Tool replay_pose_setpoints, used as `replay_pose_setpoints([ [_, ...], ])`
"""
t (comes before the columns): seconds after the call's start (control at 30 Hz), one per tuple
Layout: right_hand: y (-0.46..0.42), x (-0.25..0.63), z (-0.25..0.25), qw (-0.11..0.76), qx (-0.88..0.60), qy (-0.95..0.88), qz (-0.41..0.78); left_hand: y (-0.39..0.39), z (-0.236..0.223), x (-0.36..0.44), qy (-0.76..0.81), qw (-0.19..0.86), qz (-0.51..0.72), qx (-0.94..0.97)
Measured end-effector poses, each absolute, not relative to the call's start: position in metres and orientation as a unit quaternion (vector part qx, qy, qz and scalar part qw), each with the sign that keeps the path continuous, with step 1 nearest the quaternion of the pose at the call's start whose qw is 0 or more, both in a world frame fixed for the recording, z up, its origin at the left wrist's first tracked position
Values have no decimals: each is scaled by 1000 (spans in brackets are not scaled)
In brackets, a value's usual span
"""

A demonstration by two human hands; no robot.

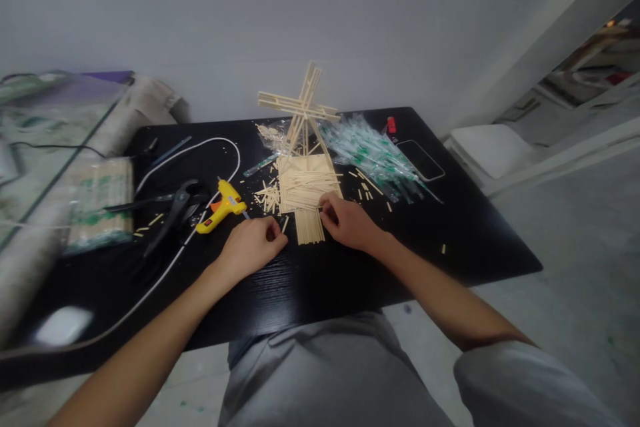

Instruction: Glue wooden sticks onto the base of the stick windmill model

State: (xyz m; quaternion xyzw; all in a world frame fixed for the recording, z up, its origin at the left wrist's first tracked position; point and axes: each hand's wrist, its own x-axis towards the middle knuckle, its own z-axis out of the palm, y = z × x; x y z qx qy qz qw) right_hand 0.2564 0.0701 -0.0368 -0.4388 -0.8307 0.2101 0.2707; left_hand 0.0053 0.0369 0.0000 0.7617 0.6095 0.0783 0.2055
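Note:
A windmill model (304, 110) built of thin wooden sticks stands at the back of the black table, its crossed blades raised on a slanted frame. In front of it lies a square panel of sticks (286, 180) with loose sticks (310, 188) heaped on top. A narrow row of sticks (310, 230) lies below the panel. My left hand (253, 243) rests left of that row, fingers curled in, beside a short stick (285, 224). Curled at the panel's right front corner is my right hand (350, 221), its fingertips at the sticks; what they pinch is too small to make out.
A yellow glue gun (223, 207) lies left of my left hand, near black-handled pliers (177, 207) and a white cable (173, 263). Bagged sticks (100, 200) sit far left. Green-white wrappers (373, 150) and a red object (391, 125) lie right. Stick offcuts (269, 197) are scattered about.

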Motion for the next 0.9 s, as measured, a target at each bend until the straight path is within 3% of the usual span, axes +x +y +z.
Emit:
replay_pose_setpoints([
  [0.2, 70, 256, -37, 268, -436, -833, 213, 39, -7, 15, 607, 212, 107, 759],
  [0.37, 69, 256, -37, 265, -437, -833, 214, 41, -10, 2, 477, 200, 171, 839],
  [0.53, 69, 256, -36, 265, -433, -836, 210, 44, -6, -18, 364, 158, 124, 910],
  [0.9, 69, 256, -37, 262, -429, -839, 209, 42, -6, -18, 352, 156, 116, 916],
])
